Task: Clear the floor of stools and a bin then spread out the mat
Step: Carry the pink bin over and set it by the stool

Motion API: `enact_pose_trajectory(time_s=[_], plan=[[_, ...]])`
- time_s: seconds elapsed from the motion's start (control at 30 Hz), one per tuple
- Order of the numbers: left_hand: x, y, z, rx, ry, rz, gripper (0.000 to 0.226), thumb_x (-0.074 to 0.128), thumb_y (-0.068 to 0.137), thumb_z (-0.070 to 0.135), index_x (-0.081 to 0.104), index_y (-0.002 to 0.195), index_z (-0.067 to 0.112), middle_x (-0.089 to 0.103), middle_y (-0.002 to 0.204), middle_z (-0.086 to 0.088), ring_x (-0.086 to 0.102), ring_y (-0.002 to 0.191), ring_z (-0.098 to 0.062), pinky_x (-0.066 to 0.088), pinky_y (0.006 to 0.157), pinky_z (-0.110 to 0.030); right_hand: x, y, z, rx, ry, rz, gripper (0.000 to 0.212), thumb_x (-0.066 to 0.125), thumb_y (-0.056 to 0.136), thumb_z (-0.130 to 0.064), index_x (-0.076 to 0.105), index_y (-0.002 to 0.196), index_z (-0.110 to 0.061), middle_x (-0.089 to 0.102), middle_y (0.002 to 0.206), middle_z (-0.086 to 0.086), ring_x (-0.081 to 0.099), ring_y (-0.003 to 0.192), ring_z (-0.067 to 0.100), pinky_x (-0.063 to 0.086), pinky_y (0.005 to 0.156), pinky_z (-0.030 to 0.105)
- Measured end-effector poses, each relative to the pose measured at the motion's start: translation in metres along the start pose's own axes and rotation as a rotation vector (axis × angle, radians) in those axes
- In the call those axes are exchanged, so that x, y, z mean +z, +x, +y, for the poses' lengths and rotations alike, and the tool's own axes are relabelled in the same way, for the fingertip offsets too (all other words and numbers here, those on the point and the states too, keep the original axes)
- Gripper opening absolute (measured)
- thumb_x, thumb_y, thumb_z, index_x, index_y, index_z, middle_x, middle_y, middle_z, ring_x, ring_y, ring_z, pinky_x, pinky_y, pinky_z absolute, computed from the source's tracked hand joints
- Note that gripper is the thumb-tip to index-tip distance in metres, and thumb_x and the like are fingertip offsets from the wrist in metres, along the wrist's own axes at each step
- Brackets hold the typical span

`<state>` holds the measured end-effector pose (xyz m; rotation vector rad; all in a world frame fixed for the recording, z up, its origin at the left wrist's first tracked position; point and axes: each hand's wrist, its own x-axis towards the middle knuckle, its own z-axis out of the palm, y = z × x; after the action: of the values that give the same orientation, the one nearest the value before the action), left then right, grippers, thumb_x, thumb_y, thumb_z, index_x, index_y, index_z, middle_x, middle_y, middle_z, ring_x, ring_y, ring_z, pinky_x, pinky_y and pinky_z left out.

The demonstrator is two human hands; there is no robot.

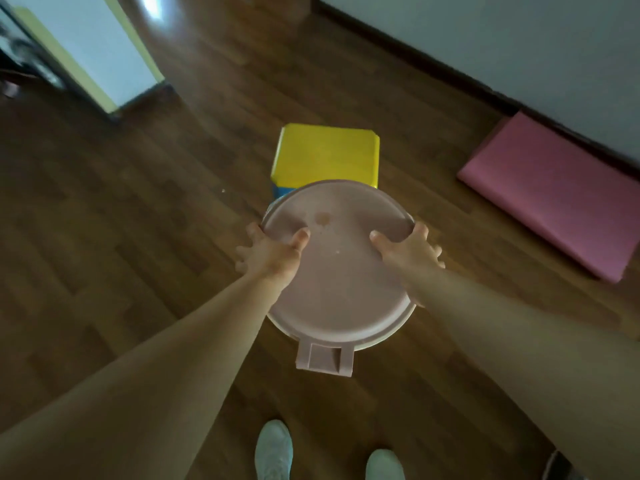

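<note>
both hands (341, 252) grip pink bin (341, 289)

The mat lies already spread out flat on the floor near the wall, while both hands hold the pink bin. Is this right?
Not quite. In the head view the mat is still folded, not spread out. It does lie near the wall, and both the left hand and right hand hold the pink bin.

Dark wood floor (145, 209) fills the view, planks catching a pale glare at the top. A pale wall (502, 46) with a dark skirting (433, 64) runs across the upper right. Upper left, a light panel (97, 46) with a yellow edge. Bottom centre, two white shoes (273, 452) stand on the planks.
</note>
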<state>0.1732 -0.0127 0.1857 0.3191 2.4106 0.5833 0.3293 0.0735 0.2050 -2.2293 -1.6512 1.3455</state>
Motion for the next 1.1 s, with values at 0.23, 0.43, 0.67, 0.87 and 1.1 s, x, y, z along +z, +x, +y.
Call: enact_pose_trajectory(time_s=[0.23, 0.43, 0.67, 0.87, 1.1], plan=[[-0.150, -0.066, -0.031, -0.153, -0.259, 0.204, 0.098, 0.058, 0.067, 0.072, 0.019, 0.143, 0.026, 0.032, 0.140, -0.020, 0.036, 0.127, -0.042, 0.034, 0.105, -0.052, 0.000, -0.129, -0.102, -0.260, -0.176, -0.066, 0.082, 0.057, 0.078, -0.059, 0.020, 0.143, -0.024, 0.030, 0.142, 0.016, 0.029, 0.130, 0.041, 0.030, 0.105, 0.048], [-0.256, -0.127, -0.101, -0.324, -0.504, 0.376, 0.098, 0.065, 0.064, 0.068, 0.021, 0.140, 0.025, 0.033, 0.137, -0.020, 0.038, 0.124, -0.044, 0.036, 0.101, -0.058, 0.034, -0.250, -0.152, -0.551, -0.330, -0.178, 0.084, 0.057, 0.079, -0.059, 0.019, 0.145, -0.025, 0.034, 0.141, 0.018, 0.035, 0.128, 0.040, 0.032, 0.106, 0.046], [-0.346, -0.224, -0.245, -0.565, -0.708, 0.591, 0.094, 0.063, 0.068, 0.067, 0.017, 0.139, 0.026, 0.029, 0.136, -0.017, 0.036, 0.124, -0.041, 0.037, 0.101, -0.054, 0.129, -0.413, -0.143, -0.839, -0.397, -0.464, 0.083, 0.061, 0.081, -0.049, 0.018, 0.146, -0.021, 0.029, 0.148, 0.014, 0.031, 0.134, 0.035, 0.030, 0.110, 0.045], [-0.384, -0.321, -0.396, -0.816, -0.788, 0.767, 0.098, 0.064, 0.069, 0.066, 0.018, 0.141, 0.019, 0.032, 0.135, -0.023, 0.034, 0.125, -0.042, 0.030, 0.104, -0.048, 0.215, -0.561, -0.073, -1.031, -0.620, -0.606, 0.079, 0.058, 0.078, -0.058, 0.028, 0.143, -0.025, 0.036, 0.143, 0.014, 0.038, 0.129, 0.038, 0.033, 0.107, 0.048], [-0.411, -0.469, -0.586, -1.078, -0.929, 0.925, 0.092, 0.065, 0.068, 0.065, 0.024, 0.135, 0.018, 0.035, 0.130, -0.022, 0.037, 0.121, -0.039, 0.030, 0.102, -0.041, 0.308, -0.756, 0.058, -1.136, -0.848, -0.859, 0.088, 0.060, 0.077, -0.059, 0.020, 0.144, -0.020, 0.034, 0.144, 0.016, 0.039, 0.126, 0.039, 0.037, 0.103, 0.050]])
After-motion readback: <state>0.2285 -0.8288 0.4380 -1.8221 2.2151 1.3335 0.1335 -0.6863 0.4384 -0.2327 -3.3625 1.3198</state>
